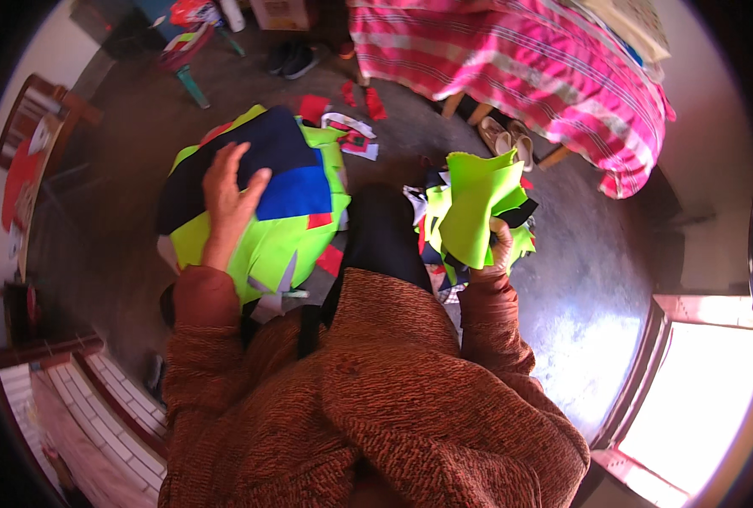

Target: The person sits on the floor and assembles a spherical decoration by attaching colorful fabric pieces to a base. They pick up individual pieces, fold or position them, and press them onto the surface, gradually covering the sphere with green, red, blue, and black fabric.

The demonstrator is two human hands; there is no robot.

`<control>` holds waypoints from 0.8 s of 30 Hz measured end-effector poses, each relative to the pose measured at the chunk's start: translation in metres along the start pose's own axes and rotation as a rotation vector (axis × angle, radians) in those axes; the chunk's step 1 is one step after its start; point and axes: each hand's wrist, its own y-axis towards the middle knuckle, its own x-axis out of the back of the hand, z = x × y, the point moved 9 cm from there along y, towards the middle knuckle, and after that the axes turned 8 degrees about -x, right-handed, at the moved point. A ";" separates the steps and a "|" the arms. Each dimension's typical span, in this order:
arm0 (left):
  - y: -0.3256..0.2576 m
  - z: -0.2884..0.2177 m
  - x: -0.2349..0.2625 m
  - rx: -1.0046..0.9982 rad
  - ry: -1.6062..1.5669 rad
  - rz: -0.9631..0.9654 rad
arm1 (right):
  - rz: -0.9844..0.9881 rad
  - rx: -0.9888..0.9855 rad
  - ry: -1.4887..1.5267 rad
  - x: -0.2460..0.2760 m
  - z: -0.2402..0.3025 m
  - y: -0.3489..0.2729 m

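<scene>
My left hand (231, 196), fingers spread and thumb apart, is over a heap of fabric pieces at the left; whether it touches them I cannot tell. On that heap lie a dark navy piece (275, 140), a blue piece (296, 193) and several lime-green pieces (304, 241). My right hand (498, 247) is closed round a lime-green fabric piece (478, 207), which stands up folded above a smaller pile of mixed scraps (431, 224). Part of the right fingers is hidden by the cloth.
Red and white scraps (355, 135) lie on the dark floor beyond the left heap. A bed with a pink striped cover (512, 51) stands at the far right, slippers (505, 140) beside it. Dark shoes (293, 59), a small stool (190, 59) and a wooden chair (42, 118) are farther off.
</scene>
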 end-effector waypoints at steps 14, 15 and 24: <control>-0.101 -0.140 -0.056 0.457 -1.185 0.204 | 0.008 -0.052 -0.746 -0.060 -0.126 0.013; -0.100 -0.139 -0.055 0.461 -1.186 0.193 | -0.017 -0.081 -0.786 -0.058 -0.128 0.014; -0.109 -0.125 -0.074 0.407 -1.243 0.117 | 0.069 -0.082 -1.087 -0.066 -0.135 0.014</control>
